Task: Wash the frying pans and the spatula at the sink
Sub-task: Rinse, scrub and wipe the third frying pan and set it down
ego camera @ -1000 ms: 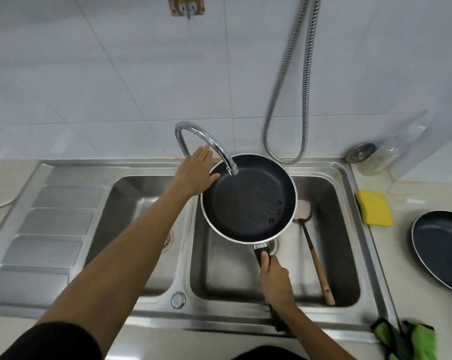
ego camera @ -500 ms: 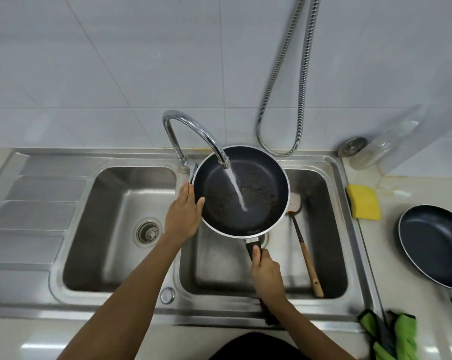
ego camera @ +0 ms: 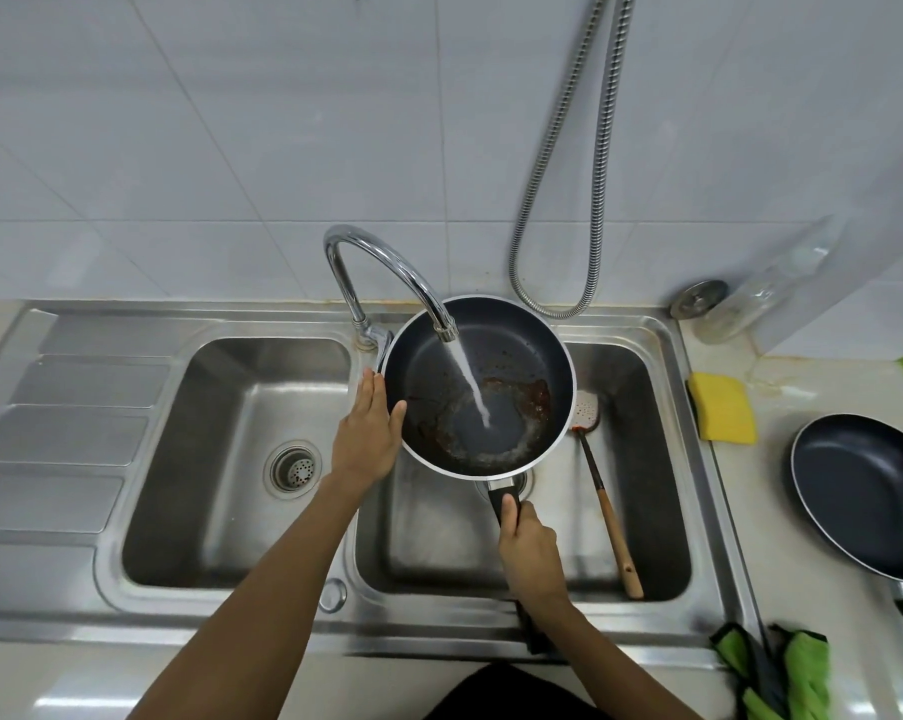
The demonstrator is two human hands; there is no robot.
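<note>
Item: dirty frying pan (ego camera: 512, 356), under running tap (ego camera: 387, 262).
I see my right hand (ego camera: 530, 556) clenched round its handle, left hand (ego camera: 369, 433) flat against its rim; brown residue, water pooling between them.

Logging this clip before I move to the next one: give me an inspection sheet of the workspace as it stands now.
Surface: stainless double sink with drainboard at left; pale counter at right.
Job's things: frying pan held over the right basin under the running faucet, brown residue inside; spatula lying in the right basin; second frying pan on the counter.
Clutter: yellow sponge, green cloth, clear jar lying on its side.
Grippers: left hand against the pan's rim; right hand closed on the pan's handle.
Cables: metal shower hose hanging in a loop on the wall.
Surroundings: white tiled wall.
</note>
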